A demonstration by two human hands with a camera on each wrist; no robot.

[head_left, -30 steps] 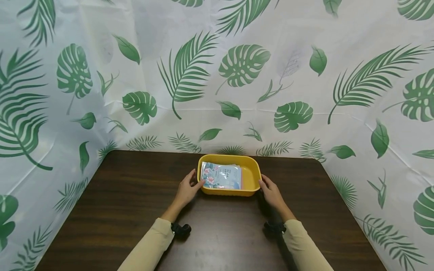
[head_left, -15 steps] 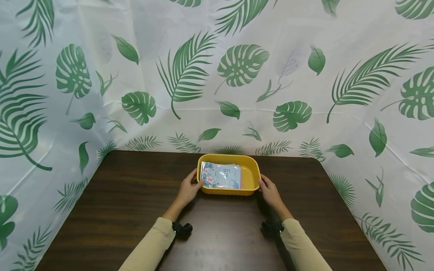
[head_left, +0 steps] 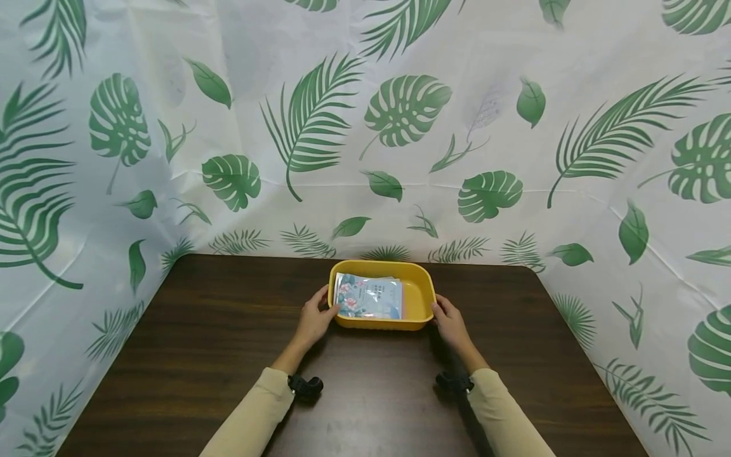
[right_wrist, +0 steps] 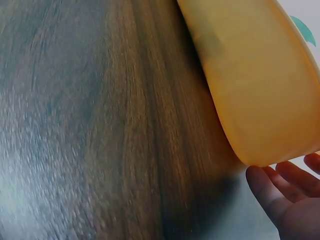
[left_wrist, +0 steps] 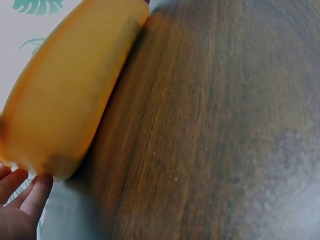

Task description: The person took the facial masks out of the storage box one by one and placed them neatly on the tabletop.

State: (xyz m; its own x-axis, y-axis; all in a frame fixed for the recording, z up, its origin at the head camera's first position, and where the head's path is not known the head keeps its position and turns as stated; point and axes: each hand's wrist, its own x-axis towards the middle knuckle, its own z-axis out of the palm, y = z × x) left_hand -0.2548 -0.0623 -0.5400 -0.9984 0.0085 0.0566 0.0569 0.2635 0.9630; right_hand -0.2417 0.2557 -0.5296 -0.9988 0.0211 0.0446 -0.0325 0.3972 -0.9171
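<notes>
No real shift: left hand (head_left: 313,322) and right hand (head_left: 452,323) still pinch opposite ends of the yellow tray (head_left: 417,298), packets (head_left: 371,297) inside, by the table's (head_left: 228,330) far edge, so work seems paused.

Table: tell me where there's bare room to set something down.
Bare tabletop lies between the forearms and outside each. The yellow tray has room right of its packets. Crowded: the tray's ends, held by left hand and right hand.

A dark brown, wood-grained table (head_left: 228,330) with rounded far corners bears a pale sheen. Behind it and along both sides hangs a creased white sheet (head_left: 342,206) printed with green leaves.
</notes>
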